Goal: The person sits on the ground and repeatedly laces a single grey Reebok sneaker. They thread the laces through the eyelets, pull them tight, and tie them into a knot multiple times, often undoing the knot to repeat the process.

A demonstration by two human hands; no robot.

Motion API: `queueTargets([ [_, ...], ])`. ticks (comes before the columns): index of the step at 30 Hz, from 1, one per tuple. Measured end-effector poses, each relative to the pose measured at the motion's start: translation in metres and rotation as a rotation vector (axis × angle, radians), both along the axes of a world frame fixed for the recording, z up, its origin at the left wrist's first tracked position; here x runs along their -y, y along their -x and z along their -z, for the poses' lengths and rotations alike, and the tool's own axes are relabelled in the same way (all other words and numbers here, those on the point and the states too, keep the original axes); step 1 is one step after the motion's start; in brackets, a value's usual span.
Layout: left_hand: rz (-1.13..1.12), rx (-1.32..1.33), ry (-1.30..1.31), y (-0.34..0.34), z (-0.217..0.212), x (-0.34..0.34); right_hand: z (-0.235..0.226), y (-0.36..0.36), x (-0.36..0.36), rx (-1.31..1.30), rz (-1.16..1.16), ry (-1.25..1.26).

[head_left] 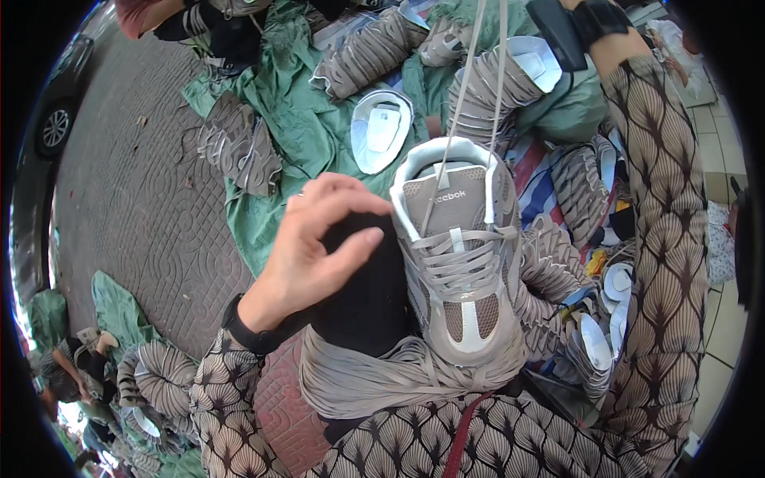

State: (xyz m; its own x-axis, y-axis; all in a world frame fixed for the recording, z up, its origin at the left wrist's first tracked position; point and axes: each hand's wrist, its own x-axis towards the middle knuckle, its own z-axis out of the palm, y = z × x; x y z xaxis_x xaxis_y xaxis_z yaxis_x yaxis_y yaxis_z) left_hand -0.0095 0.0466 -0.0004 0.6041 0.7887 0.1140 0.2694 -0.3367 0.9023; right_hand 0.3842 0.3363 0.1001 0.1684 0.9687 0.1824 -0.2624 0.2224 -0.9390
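Note:
A grey-beige sneaker (466, 299) with white trim rests on my lap, toe toward me, its lower eyelets laced. Two ends of its shoelace (499, 72) rise taut from the upper part and leave the top edge. My left hand (323, 239) is just left of the shoe, thumb and forefinger apart, holding nothing. Only the wrist side of my right hand (570, 3) shows at the top right; its fingers are out of sight, and I cannot see whether they hold the lace ends. Under the toe, a thick bundle of beige laces (358, 382) lies across my lap.
A green cloth (279, 103) on the paving bears stacks of shoe uppers (370, 56) and a white-lined piece (382, 131). More stacked uppers (550, 259) crowd the right. Other people sit at the upper left and lower left. A dark car (60, 103) stands far left.

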Motion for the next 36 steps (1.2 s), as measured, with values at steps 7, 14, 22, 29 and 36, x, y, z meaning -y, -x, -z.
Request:
queueTargets([
  [7,-0.04,0.085,0.07,-0.052,-0.005,-0.035,-0.009,0.009,-0.012,0.009,-0.053,-0.021],
  [14,0.088,0.4,0.593,-0.115,-0.012,-0.076,-0.025,0.038,-0.008,0.041,-0.137,-0.026],
  [22,0.152,0.343,0.731,-0.12,-0.011,-0.071,-0.014,0.04,0.066,0.937,0.016,0.1],
  [29,-0.2,0.444,0.83,-0.116,-0.009,-0.069,0.045,0.077,0.253,1.199,-0.64,-0.105],
  [36,-0.142,0.467,0.565,-0.123,-0.023,-0.102,0.064,0.07,0.295,0.929,-0.445,-0.019],
])
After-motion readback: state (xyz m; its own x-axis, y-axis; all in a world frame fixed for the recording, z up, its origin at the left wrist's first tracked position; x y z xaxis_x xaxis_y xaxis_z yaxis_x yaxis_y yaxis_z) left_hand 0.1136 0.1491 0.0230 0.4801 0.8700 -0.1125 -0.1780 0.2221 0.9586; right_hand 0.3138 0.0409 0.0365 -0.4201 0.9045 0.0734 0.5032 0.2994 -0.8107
